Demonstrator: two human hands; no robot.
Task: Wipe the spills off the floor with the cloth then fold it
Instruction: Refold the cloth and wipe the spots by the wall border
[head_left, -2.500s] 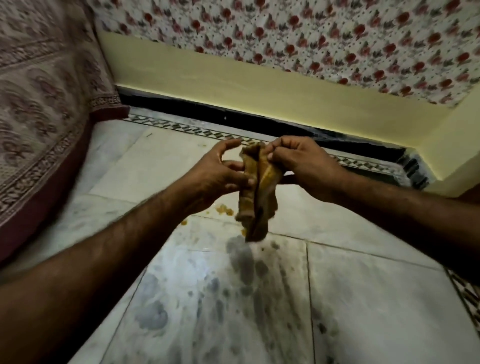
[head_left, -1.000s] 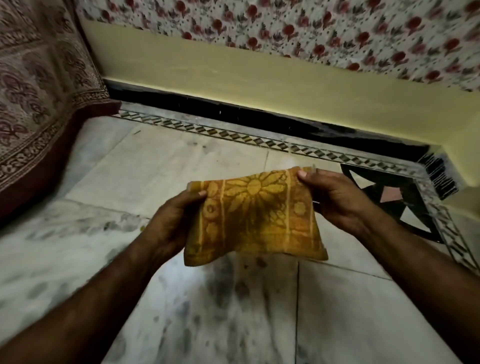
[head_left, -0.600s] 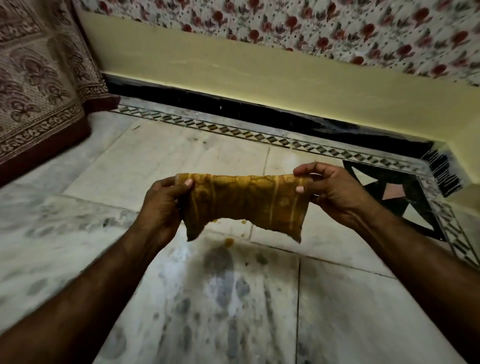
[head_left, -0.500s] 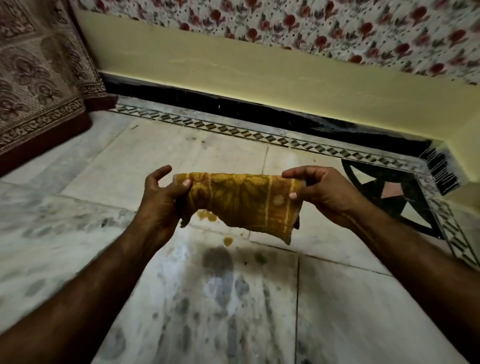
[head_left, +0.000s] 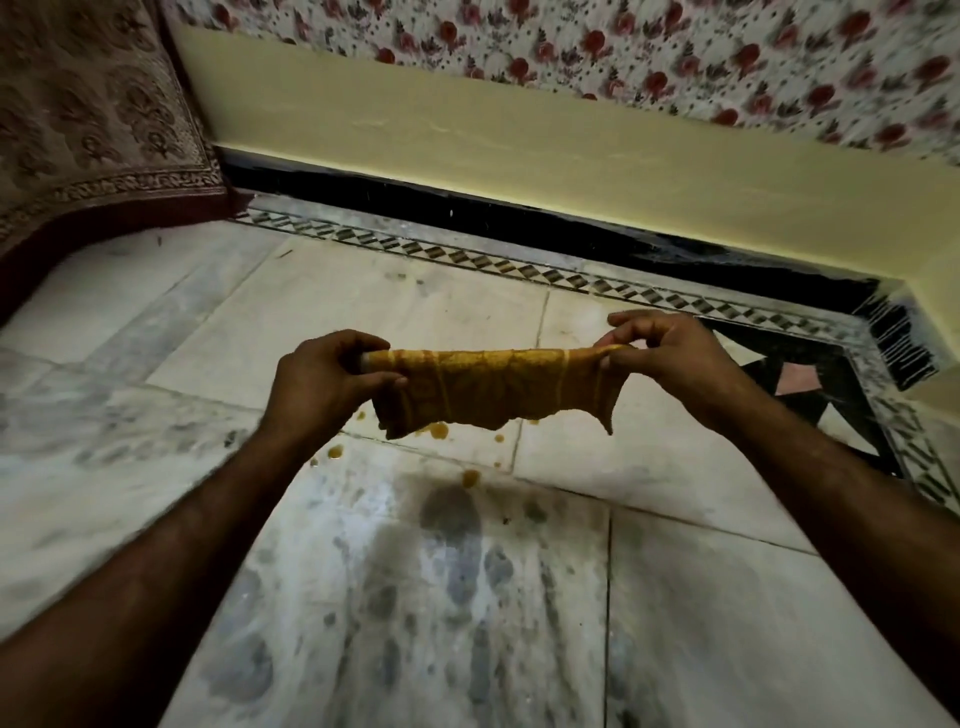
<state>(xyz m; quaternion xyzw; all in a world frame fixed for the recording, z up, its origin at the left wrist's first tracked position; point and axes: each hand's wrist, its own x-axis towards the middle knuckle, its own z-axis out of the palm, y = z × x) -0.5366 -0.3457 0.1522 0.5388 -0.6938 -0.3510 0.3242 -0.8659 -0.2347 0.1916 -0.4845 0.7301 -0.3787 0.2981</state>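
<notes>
Now both hands are up over the marble floor (head_left: 675, 467), and the yellow cloth (head_left: 493, 387) is being held stretched between them in the air, clear of the tiles. The left hand (head_left: 324, 387) is gripping the cloth's left end, fingers curled round the top edge with the thumb pressing in from below. The right hand (head_left: 670, 358) is pinching the right top corner between thumb and fingertips, the other fingers arching above it. The top edge is running taut and nearly level from hand to hand, while the rest is hanging down in folds, its lower edge ragged and sagging, with a point drooping at the right. Pale stripes are crossing the darker orange weave.

Below the cloth, orange-brown spill drops (head_left: 439, 430) are sitting on the pale tiles, scattered near a joint between slabs, one (head_left: 335, 452) lying off to the left under the left wrist. Toward the near edge of the floor a dark grey patch (head_left: 447, 519) is spreading. Along the far edge a patterned border strip (head_left: 467, 257) is running below a black skirting and a yellow wall (head_left: 519, 150). A printed bedspread (head_left: 88, 114) is hanging at the far left corner.
</notes>
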